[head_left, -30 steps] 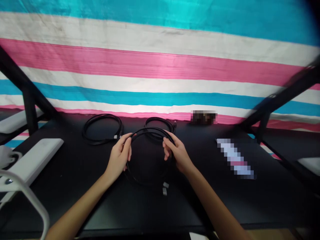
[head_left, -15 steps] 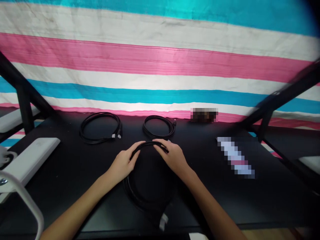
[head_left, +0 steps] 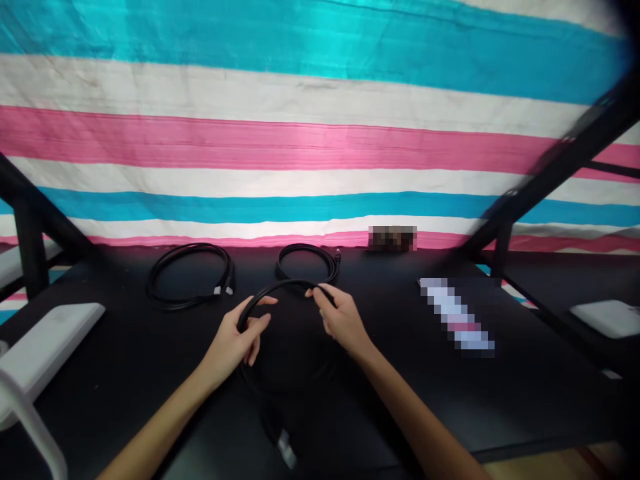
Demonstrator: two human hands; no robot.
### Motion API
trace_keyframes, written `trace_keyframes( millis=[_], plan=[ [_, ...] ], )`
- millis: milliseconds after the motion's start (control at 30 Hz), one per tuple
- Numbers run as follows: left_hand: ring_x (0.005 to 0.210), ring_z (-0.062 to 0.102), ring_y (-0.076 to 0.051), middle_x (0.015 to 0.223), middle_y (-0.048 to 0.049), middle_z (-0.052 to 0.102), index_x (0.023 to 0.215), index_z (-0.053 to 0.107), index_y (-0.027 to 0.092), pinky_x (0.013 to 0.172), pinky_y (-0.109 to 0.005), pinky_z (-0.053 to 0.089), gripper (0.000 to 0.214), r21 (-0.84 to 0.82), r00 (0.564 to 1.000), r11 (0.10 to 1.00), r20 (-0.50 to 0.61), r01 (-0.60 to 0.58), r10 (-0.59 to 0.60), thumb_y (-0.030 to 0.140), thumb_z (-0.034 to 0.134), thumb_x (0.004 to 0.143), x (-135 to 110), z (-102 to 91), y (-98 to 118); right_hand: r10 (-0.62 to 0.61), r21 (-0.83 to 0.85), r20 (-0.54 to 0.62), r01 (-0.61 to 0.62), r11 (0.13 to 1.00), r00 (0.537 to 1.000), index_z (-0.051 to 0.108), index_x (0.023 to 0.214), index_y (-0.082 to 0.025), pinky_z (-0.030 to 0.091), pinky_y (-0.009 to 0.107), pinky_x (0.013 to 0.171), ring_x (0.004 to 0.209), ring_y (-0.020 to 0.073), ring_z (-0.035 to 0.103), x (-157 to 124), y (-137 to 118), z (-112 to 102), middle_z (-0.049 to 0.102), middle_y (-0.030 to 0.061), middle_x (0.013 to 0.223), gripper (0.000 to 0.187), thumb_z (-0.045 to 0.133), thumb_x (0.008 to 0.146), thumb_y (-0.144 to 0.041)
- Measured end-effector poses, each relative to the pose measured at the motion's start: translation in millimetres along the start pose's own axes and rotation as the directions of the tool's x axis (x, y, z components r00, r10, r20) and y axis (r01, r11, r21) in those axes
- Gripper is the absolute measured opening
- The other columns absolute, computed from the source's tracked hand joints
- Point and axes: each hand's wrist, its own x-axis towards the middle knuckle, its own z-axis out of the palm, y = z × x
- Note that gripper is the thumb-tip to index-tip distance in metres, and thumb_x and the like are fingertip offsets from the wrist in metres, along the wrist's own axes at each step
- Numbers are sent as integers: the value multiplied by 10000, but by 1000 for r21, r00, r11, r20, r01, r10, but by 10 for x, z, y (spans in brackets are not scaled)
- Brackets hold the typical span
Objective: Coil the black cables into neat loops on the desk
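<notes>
A coiled black cable (head_left: 280, 285) is between my two hands, its loop raised at the far side. My right hand (head_left: 343, 320) pinches the loop between thumb and fingers at the upper right. Around the loop's left side, my left hand (head_left: 240, 340) is curled loosely. The cable rests in the crook of its thumb, with thumb and index fingertip apart. One pale connector (head_left: 286, 448) hangs at the near end, blurred. Behind lie two more coiled black cables, a larger one (head_left: 189, 247) at left with two pale plugs and a smaller one (head_left: 307, 248) past my hands.
A white box-shaped object (head_left: 60, 340) and a curved white tube (head_left: 37, 427) are at left. Two pixelated items (head_left: 457, 317) lie right and back. Black slanted frame bars (head_left: 545, 170) flank the black table (head_left: 400, 373). A striped sheet (head_left: 300, 147) hangs behind.
My left hand has loosened from a pinch, its thumb and index finger now apart. The cable's near connector has swung left. The view has tilted up and shifted slightly right.
</notes>
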Motion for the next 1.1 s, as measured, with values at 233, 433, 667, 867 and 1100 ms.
trace_keyframes(
  millis=[233,433,667,867,1100],
  plan=[
    [630,537,-145,649,-7,572,963,615,161,614,-246,415,315,150,991,980,-16,-130,134,390,426,859,-2,13,-29,109,466,-164,-21,885,980,597,838,-160,150,140,309,314,15,181,69,-6,-64,278,-124,388,349,617,752,-498],
    [626,541,-165,653,-2,578,893,657,193,593,-250,398,360,433,992,898,-44,-84,114,452,411,850,-27,-37,-58,98,556,-188,24,831,977,611,877,-157,150,144,313,321,14,176,55,-35,-56,273,-123,407,337,620,765,-474],
    [365,410,-81,535,50,450,908,610,171,353,-189,326,410,230,999,973,34,18,-26,520,407,834,-15,17,-146,68,534,-174,36,845,982,625,872,-152,155,150,309,316,17,180,52,-64,-74,273,-119,406,322,599,789,-463],
    [258,392,-69,446,110,401,1059,467,178,272,-150,271,509,14,988,988,12,154,-154,592,483,764,26,81,-150,52,553,-87,5,833,995,607,874,-174,172,142,292,303,12,187,22,-92,-37,304,-117,425,286,570,817,-452],
    [309,511,-105,501,56,524,1227,407,145,293,-169,315,682,-125,974,977,171,174,-151,663,371,785,11,59,-74,27,496,-130,42,868,991,599,889,-188,175,143,297,314,17,185,20,-91,-58,303,-114,444,302,549,818,-477]
  ],
)
